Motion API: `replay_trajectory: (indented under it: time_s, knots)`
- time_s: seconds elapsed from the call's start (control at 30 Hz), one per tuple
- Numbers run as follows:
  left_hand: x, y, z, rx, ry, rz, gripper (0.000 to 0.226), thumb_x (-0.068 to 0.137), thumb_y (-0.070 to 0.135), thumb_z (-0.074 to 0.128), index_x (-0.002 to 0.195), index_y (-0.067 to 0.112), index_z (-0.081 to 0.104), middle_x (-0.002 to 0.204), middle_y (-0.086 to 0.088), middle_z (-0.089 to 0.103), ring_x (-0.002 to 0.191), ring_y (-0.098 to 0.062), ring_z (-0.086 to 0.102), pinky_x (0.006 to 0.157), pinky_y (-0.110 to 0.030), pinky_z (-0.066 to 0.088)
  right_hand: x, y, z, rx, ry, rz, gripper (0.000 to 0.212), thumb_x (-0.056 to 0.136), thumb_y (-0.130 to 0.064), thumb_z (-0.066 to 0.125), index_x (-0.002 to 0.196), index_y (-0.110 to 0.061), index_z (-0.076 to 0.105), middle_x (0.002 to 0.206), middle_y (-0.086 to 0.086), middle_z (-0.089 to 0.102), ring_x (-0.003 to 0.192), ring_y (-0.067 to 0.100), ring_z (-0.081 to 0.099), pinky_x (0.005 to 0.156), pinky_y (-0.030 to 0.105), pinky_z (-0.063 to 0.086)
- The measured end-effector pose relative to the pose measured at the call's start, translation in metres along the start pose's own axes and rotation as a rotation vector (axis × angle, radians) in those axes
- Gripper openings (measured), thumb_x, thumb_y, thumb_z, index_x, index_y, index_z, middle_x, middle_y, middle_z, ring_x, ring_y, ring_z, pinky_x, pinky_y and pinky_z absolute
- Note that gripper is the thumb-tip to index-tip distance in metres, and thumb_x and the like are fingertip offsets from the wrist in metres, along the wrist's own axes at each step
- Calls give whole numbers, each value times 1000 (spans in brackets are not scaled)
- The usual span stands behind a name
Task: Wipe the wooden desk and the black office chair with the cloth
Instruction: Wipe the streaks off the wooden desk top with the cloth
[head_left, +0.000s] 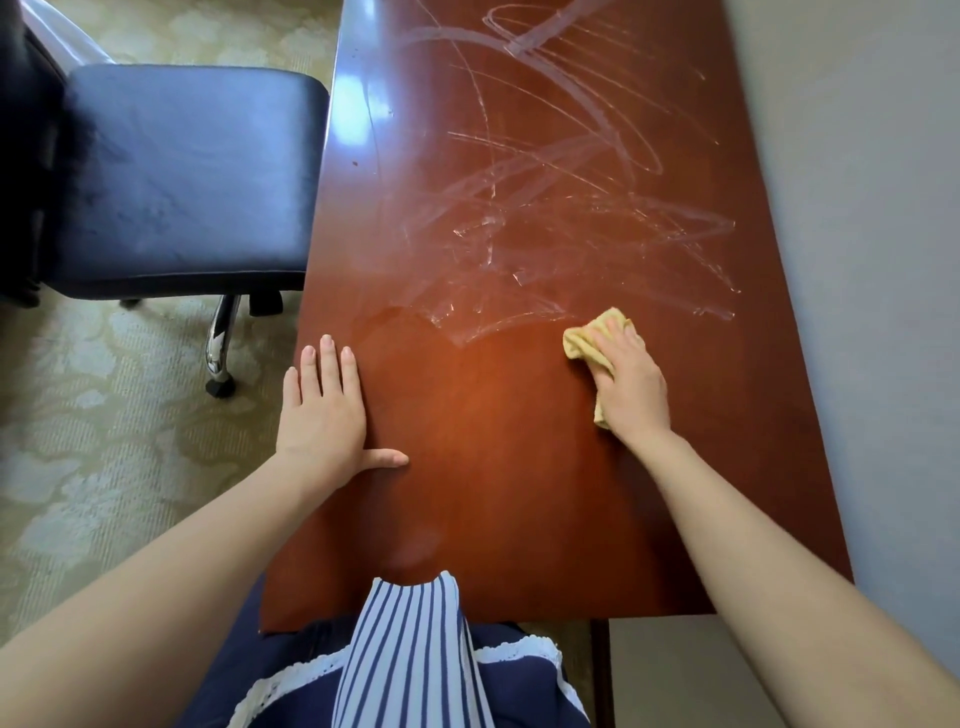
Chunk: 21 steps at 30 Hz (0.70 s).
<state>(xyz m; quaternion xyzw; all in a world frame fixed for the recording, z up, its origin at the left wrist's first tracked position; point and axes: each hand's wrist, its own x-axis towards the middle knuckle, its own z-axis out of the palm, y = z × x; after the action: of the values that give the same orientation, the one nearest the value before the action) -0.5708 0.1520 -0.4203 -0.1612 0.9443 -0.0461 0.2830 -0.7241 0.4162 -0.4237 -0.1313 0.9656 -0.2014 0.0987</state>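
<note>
You are wiping the wooden desk (493, 493) with one cloth (587, 340), both hands on its top.
Left of the desk, one black office chair (176, 176) is standing, its seat just beside the desk's long edge. Your left hand (327, 415) is lying flat on that edge, fingers straight, thumb out, holding nothing. Bare desk is stretching between your hands. Your right hand (634, 384) is pressing the bunched cloth down, fingers curling over it, near the desk's wall-side edge.
</note>
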Motion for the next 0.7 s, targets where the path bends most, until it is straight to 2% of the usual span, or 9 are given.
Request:
replay_trajectory:
  time_s: [0.1,0.2,0.33,0.47,0.57,0.7]
  knots:
    - [0,0,1,-13,0,1,137,61,90,38,146,-4,-16,155,-27,-15,145,-40,-4,117,-46,7,27,-37,16,-28,12,125,40,101,-22,42,141,-27,43,155,6,25,145,29,14,113,44,23]
    - [1,-1,2,-21,7,1,137,61,90,39,146,-3,-16,155,-26,-15,145,-39,-5,117,-47,7,39,-75,36,-52,-23,88,43,100,-18,40,143,-24,39,157,8,20,145,31,10,115,45,15]
    - [1,-1,2,-31,7,-14,137,61,90,40,147,-1,-14,156,-23,-15,146,-37,-5,116,-52,5,26,-125,64,-63,-86,-123,50,97,-11,40,145,-21,35,157,10,18,145,29,9,118,40,3]
    - [0,-2,4,-16,31,-24,136,61,90,40,148,0,-13,157,-22,-13,146,-35,-3,115,-54,6,-15,-150,84,-43,-167,-380,55,94,-9,46,146,-20,34,157,5,19,146,26,10,117,36,0]
    - [0,-3,5,7,45,-26,134,62,90,39,148,1,-13,157,-21,-12,147,-34,-2,115,-54,7,-43,-140,81,-16,-223,-549,50,92,-9,52,141,-19,43,154,4,30,144,24,20,118,37,8]
    - [0,-3,3,15,19,-33,134,64,89,41,148,1,-15,157,-21,-14,147,-34,-4,115,-54,6,-66,-105,64,23,-242,-706,43,84,-6,65,126,-15,61,138,8,53,132,29,44,110,44,33]
